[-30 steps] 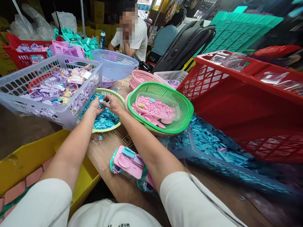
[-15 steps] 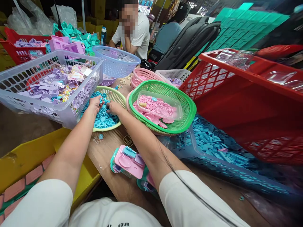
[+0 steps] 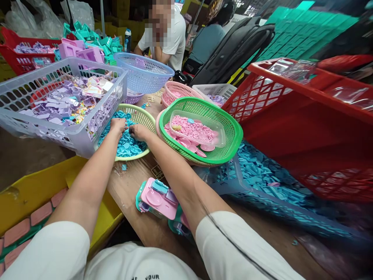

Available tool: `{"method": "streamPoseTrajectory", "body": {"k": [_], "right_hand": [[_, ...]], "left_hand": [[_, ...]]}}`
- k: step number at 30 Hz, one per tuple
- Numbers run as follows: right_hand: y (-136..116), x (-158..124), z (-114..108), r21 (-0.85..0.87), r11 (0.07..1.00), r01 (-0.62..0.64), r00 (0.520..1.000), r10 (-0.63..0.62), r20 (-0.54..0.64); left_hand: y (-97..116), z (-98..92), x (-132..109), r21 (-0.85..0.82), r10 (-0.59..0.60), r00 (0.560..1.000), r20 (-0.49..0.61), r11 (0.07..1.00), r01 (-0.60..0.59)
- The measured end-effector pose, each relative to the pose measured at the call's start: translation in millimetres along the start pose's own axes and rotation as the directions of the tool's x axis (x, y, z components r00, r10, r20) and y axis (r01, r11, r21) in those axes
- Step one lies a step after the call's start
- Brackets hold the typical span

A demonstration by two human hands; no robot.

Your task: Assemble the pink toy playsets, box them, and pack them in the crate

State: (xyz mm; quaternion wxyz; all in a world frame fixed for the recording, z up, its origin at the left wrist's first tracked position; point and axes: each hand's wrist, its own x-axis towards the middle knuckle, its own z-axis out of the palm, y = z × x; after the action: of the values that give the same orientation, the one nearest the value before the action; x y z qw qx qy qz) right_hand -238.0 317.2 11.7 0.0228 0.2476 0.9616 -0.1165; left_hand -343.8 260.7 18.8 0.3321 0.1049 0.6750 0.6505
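Observation:
Both of my hands are in a pale yellow round basket (image 3: pixel 149 116) heaped with small blue plastic pieces (image 3: pixel 128 144). At the basket's left part is my left hand (image 3: pixel 119 126), its fingers curled over the pieces; what they hold, if anything, is too small to tell. My right hand (image 3: pixel 139 132) is beside it, fingertips bent down among the pieces and partly hidden. A narrow gap separates the two hands. Nearer my body, a pink and teal toy assembly (image 3: pixel 161 202) lies on the brown table (image 3: pixel 128 194), partly under my right forearm.
A clear crate (image 3: pixel 72 136) of purple pieces stands left. Right of my hands is a green basket (image 3: pixel 233 136) with pink parts. Beyond are a red crate (image 3: pixel 271 128) and a blue bin (image 3: pixel 262 198). Across the table sits a person (image 3: pixel 175 39), head propped on a hand.
My left hand has turned slightly, its fingers now lower over the blue pieces. My right hand has barely moved. The view has shifted slightly.

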Motion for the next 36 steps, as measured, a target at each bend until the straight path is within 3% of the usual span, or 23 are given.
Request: {"method": "streamPoseTrajectory", "body": {"k": [6, 10, 14, 23, 29, 36], "right_hand": [[-3.4, 0.5, -12.1, 0.043, 0.992, -0.122, 0.99, 0.124, -0.062], [-6.3, -2.1, -11.6, 0.035, 0.99, -0.138, 0.99, 0.138, 0.001], [-8.9, -6.8, -9.8, 0.023, 0.992, -0.121, 0.991, 0.12, 0.052], [-8.1, -10.2, -19.5, 0.001, 0.962, -0.272, 0.962, 0.272, 0.016], [-10.0, -12.7, -19.2, 0.005, 0.98, -0.199, 0.974, 0.197, 0.112], [-11.9, -11.8, -14.2, -0.016, 0.987, -0.158, 0.982, 0.158, 0.106]], "left_hand": [[3.1, -2.4, -8.4, 0.423, 0.155, 0.988, -0.024, 0.897, -0.13], [5.8, -10.2, -12.9, 0.677, 0.222, 0.975, 0.022, 0.715, -0.178], [4.0, -14.2, -17.9, 0.836, 0.175, 0.98, 0.094, 0.52, -0.174], [6.6, -11.8, -20.8, 0.954, 0.104, 0.985, 0.139, 0.254, -0.162], [8.0, -11.8, -22.7, 0.966, 0.081, 0.983, 0.167, 0.188, -0.179], [6.6, -12.7, -23.6, 0.958, 0.071, 0.967, 0.243, 0.137, -0.251]]}}
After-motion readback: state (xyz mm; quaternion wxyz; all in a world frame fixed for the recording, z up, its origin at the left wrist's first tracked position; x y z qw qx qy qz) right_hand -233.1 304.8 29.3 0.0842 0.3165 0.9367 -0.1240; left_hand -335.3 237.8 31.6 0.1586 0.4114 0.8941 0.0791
